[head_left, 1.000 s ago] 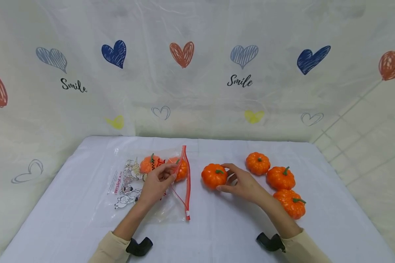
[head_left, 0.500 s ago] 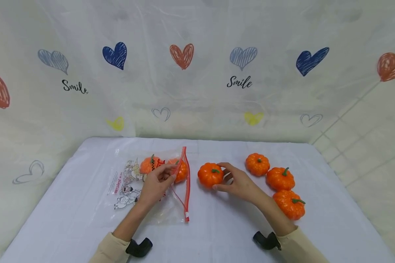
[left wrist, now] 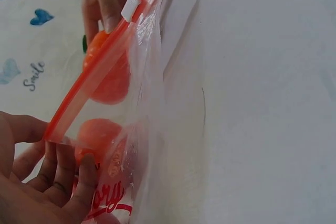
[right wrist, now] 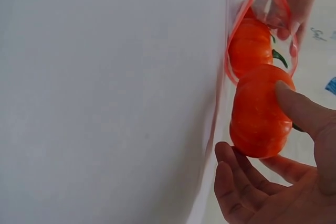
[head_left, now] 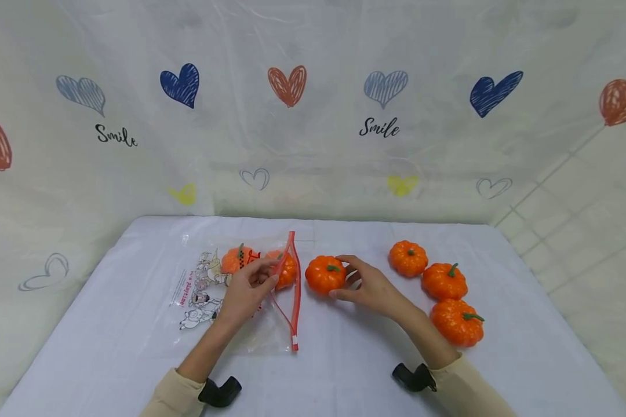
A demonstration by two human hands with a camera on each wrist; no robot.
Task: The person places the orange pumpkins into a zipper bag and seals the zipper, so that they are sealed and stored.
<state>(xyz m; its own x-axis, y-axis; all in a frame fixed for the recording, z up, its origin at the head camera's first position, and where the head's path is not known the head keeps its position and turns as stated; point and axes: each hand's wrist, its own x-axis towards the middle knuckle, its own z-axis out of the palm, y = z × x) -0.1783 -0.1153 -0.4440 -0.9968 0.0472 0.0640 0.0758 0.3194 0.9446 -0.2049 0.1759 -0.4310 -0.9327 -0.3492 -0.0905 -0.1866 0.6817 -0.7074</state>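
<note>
An orange pumpkin (head_left: 326, 275) is held by its right flank between the thumb and fingers of the right hand (head_left: 370, 286), just beside the mouth of a plastic bag (head_left: 203, 318); whether it is lifted off the worktop (head_left: 355, 376) cannot be told. It is judged light and stiff, its glossy skin perhaps slightly slippery, so it is best gripped across the ribbed sides; the green stem (head_left: 334, 268) is likely the weakest part. The bag looks thin and limp. The upper lip of its red zip strip (head_left: 297, 289) is pinched by the left hand (head_left: 248, 289), and the mouth is kept parted. Two bagged pumpkins (head_left: 287, 272) are seen inside, one close behind the opening, where the way may be blocked. Three loose pumpkins (head_left: 445, 282) are grouped to the right, the nearest beside the right forearm.
</note>
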